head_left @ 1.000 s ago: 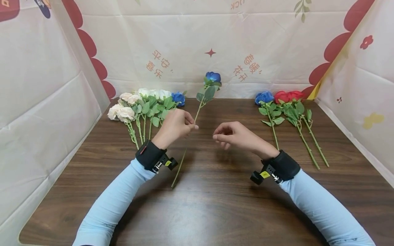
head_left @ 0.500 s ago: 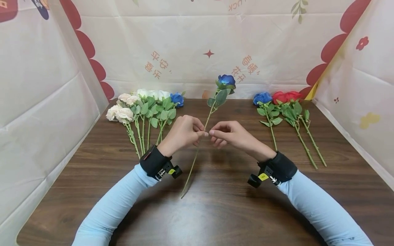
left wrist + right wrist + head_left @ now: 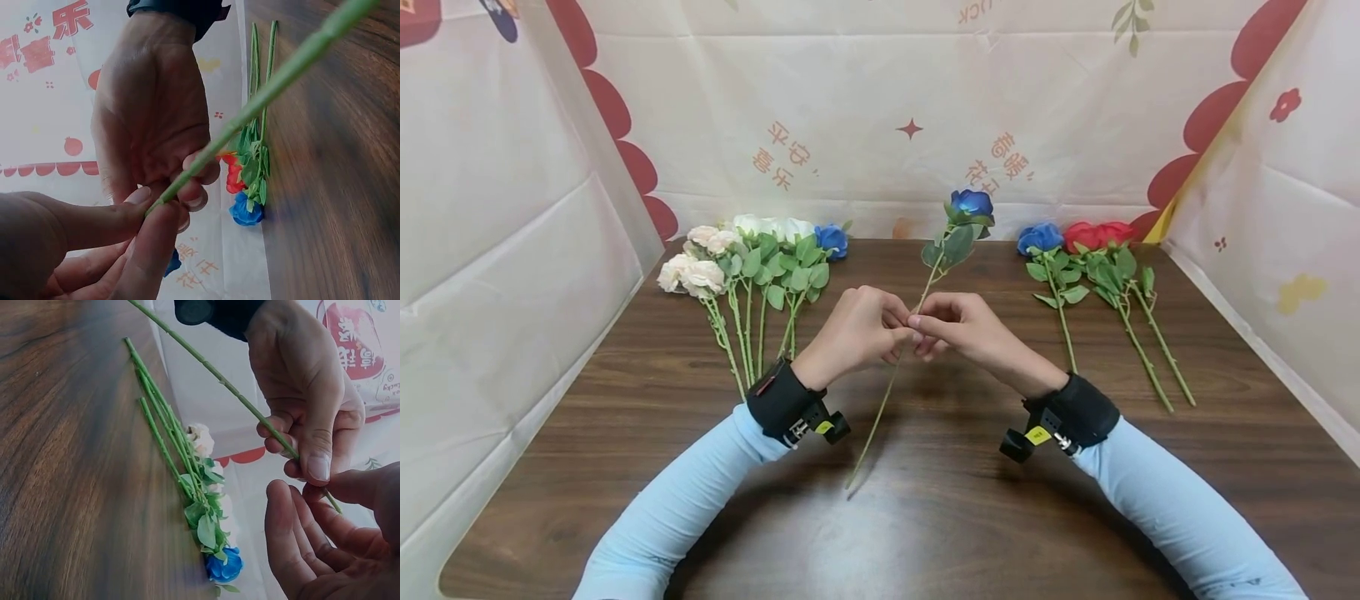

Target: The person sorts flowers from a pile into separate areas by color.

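Note:
A long-stemmed blue rose [image 3: 972,205] leans upright between my hands, its bloom up and to the right. My left hand [image 3: 859,332] pinches the green stem [image 3: 250,112] between thumb and forefinger. Just above that grip, the thumb and forefinger of my right hand [image 3: 976,335] close on the same stem, fingertips meeting those of the left. In the right wrist view the stem [image 3: 219,378] runs through the left fingers and comes out beside the right ones. Its lower end slants down toward the table's front, near its own shadow.
On the left of the wooden table [image 3: 955,517] lie cream roses [image 3: 700,271], white roses [image 3: 775,227] and a blue rose [image 3: 831,240]. Another blue rose [image 3: 1040,237] and red roses [image 3: 1099,236] lie at right. A printed cloth [image 3: 850,100] encloses the back and sides.
My left hand has carried the blue rose to the right and slightly nearer. The right hand, earlier apart from it, has come in and taken the stem with its fingertips.

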`<move>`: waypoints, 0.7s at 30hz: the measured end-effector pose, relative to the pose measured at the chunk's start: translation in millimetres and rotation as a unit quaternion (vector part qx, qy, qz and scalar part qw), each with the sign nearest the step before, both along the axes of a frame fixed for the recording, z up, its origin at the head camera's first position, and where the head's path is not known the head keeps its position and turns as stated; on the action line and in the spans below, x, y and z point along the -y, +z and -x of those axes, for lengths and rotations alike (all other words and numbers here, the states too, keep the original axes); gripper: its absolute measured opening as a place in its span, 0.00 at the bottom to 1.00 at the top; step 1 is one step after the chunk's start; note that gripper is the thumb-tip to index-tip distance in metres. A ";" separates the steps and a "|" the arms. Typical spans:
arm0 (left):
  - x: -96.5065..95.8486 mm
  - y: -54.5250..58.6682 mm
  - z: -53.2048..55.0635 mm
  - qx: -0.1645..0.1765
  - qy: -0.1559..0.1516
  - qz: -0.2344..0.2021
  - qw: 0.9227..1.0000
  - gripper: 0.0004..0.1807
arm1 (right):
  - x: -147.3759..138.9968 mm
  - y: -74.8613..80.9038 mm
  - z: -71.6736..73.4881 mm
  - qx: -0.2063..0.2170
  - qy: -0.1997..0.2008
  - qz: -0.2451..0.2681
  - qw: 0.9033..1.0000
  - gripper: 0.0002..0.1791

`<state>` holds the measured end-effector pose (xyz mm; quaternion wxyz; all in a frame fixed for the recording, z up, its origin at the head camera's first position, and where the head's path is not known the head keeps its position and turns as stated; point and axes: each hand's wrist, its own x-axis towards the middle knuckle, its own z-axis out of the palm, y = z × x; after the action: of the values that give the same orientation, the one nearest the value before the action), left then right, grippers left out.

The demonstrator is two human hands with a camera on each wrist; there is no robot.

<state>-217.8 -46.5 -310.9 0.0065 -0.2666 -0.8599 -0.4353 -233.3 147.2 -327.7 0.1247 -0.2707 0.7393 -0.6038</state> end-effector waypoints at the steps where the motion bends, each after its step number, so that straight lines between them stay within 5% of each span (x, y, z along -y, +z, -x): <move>1: -0.1 0.1 -0.5 -0.001 -0.001 -0.003 1.000 0.02 | -0.4 0.1 -0.1 -0.003 0.000 0.001 1.000 0.15; 13: 1.7 -0.7 -0.7 -0.009 -0.003 -0.013 1.000 0.05 | 1.3 -0.6 -0.5 -0.001 -0.001 0.022 1.000 0.15; 21: 2.1 -1.7 1.0 0.015 -0.011 -0.037 0.999 0.05 | 0.8 -0.6 0.2 0.021 -0.003 0.038 0.999 0.15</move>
<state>-218.8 -48.6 -312.6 -0.0008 -0.2687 -0.8402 -0.4709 -233.6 146.4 -328.3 0.1281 -0.2597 0.7142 -0.6373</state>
